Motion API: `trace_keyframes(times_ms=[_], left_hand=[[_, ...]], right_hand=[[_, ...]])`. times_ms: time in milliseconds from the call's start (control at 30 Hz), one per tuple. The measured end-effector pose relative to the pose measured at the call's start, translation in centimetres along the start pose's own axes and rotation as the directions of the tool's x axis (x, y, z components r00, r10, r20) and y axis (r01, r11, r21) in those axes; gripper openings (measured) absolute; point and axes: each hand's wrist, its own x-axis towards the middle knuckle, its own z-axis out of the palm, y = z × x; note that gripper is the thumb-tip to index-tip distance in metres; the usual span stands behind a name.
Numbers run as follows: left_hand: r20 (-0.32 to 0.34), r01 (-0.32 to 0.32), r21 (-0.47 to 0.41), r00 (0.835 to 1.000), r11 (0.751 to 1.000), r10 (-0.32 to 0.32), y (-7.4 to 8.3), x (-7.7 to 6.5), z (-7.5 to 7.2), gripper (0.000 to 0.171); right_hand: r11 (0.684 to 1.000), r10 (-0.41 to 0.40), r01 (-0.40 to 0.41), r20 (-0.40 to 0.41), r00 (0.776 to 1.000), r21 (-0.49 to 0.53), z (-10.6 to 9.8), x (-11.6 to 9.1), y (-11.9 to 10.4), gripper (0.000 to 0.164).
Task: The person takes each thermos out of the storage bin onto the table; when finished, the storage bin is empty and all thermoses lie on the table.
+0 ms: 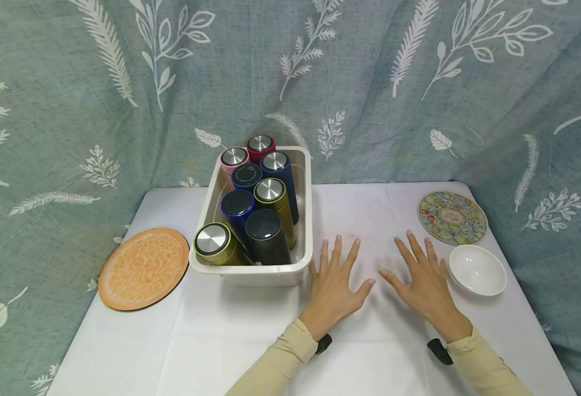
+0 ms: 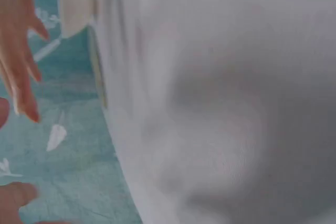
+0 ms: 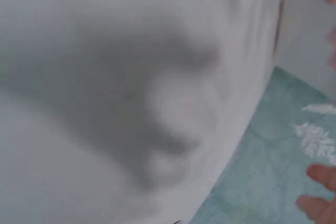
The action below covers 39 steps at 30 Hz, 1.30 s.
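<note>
My left hand (image 1: pixel 334 286) is spread over the white table with straight fingers, just right of a cream plastic tub (image 1: pixel 307 220). It holds nothing. To its right, my right hand (image 1: pixel 425 283) is spread the same way, also holding nothing, with a white bowl (image 1: pixel 477 269) close beside it. In the tub stand several thermos flasks, among them a black flask (image 1: pixel 267 236), a blue flask (image 1: pixel 238 209), a red flask (image 1: pixel 261 144) and a pink flask (image 1: pixel 233 158). One olive-yellow flask (image 1: pixel 216 242) leans at the front left corner. Both wrist views show hand shadows on the cloth.
An orange round mat (image 1: pixel 143 268) lies at the table's left edge. At the back right is a patterned round mat (image 1: pixel 452 218), just behind the bowl. A green leaf-print curtain (image 1: pixel 360 110) hangs behind the white-covered table (image 1: pixel 221 352).
</note>
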Motion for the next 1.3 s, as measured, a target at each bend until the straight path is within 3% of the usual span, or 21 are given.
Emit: trace_keyframes(times_ms=[133, 233, 367, 500, 567, 667, 800, 900, 1000, 1167, 1233, 1300], left_hand=[[0.030, 0.011, -0.117, 1.000, 0.993, -0.007, -1.0, -1.9, -0.9, 0.061], [0.009, 0.030, -0.206, 1.000, 0.978, -0.028, -2.4, -3.2, -1.4, 0.042], [-0.053, 0.081, -0.345, 0.993, 0.935, -0.105, -4.6, -4.7, -2.2, 0.022], [-0.112, 0.160, -0.473, 0.965, 0.866, -0.239, -7.4, -6.0, -3.2, 0.008], [-0.144, 0.199, -0.512, 0.939, 0.836, -0.312, -9.0, -6.7, -3.6, 0.005], [-0.190, 0.259, -0.560, 0.884, 0.787, -0.426, -11.6, -7.6, -4.5, 0.004], [-0.232, 0.341, -0.605, 0.789, 0.720, -0.569, -14.5, -9.0, -6.0, 0.007], [-0.267, 0.368, -0.632, 0.723, 0.682, -0.637, -15.8, -9.6, -7.0, 0.010], [-0.320, 0.352, -0.655, 0.673, 0.669, -0.667, -16.6, -9.8, -7.8, 0.012], [-0.419, 0.275, -0.691, 0.601, 0.669, -0.680, -17.2, -9.9, -8.9, 0.018], [-0.429, 0.216, -0.743, 0.573, 0.633, -0.699, -17.4, -9.9, -9.5, 0.023], [-0.419, 0.124, -0.809, 0.564, 0.575, -0.711, -17.6, -9.8, -10.1, 0.029]], right_hand=[[0.978, -0.115, 0.126, -0.074, 0.991, 0.166, -0.3, 0.3, -1.6, 0.055], [0.952, -0.155, 0.183, -0.132, 0.979, 0.245, -0.7, 0.6, -2.9, 0.041], [0.932, -0.132, 0.166, -0.127, 0.983, 0.321, -1.5, 0.8, -4.7, 0.030], [0.902, -0.102, 0.119, -0.062, 0.993, 0.416, -2.0, 1.2, -6.3, 0.024], [0.879, -0.101, 0.103, -0.030, 0.994, 0.466, -2.0, 1.4, -7.1, 0.022], [0.848, -0.115, 0.099, -0.001, 0.993, 0.521, -2.0, 1.8, -8.1, 0.021], [0.820, -0.126, 0.091, 0.023, 0.992, 0.565, -1.9, 2.1, -9.4, 0.020], [0.811, -0.128, 0.088, 0.029, 0.991, 0.579, -1.9, 2.3, -9.9, 0.020], [0.801, -0.134, 0.093, 0.025, 0.991, 0.592, -1.9, 2.4, -10.2, 0.020], [0.772, -0.152, 0.108, 0.017, 0.988, 0.626, -1.9, 2.8, -10.8, 0.022], [0.755, -0.160, 0.112, 0.016, 0.987, 0.646, -1.8, 3.0, -11.1, 0.023], [0.733, -0.163, 0.106, 0.022, 0.986, 0.672, -1.7, 3.2, -11.6, 0.025]])
